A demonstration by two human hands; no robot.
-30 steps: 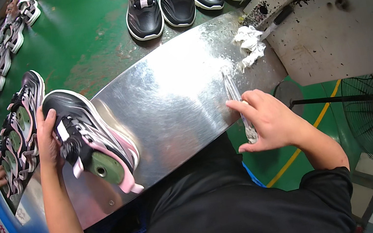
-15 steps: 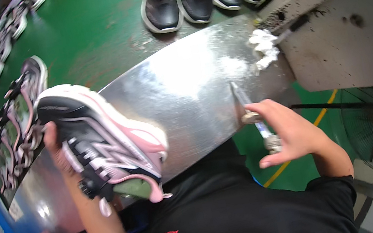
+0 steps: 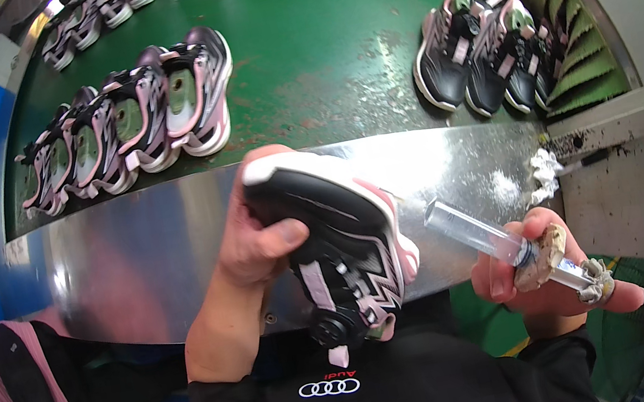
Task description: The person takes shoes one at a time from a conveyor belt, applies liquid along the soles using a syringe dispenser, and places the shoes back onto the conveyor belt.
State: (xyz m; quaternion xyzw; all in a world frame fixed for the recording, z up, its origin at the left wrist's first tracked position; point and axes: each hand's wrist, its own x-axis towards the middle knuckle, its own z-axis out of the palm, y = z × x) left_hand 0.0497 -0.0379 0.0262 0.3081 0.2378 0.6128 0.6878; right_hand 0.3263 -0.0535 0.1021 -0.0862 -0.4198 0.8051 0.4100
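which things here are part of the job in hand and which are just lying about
Seemingly part of the job:
black-and-pink shoe, in the left hand
clear syringe-like tool, in the right hand
probably the left row of shoes and right row of shoes

Apparently just lying about:
crumpled white wad
pink-and-black item at lower left, kind unclear

syringe (image 3: pixel 497 243): smooth clear plastic | ledge (image 3: pixel 148 240): glossy metal | shirt (image 3: pixel 445 360): matt cloth
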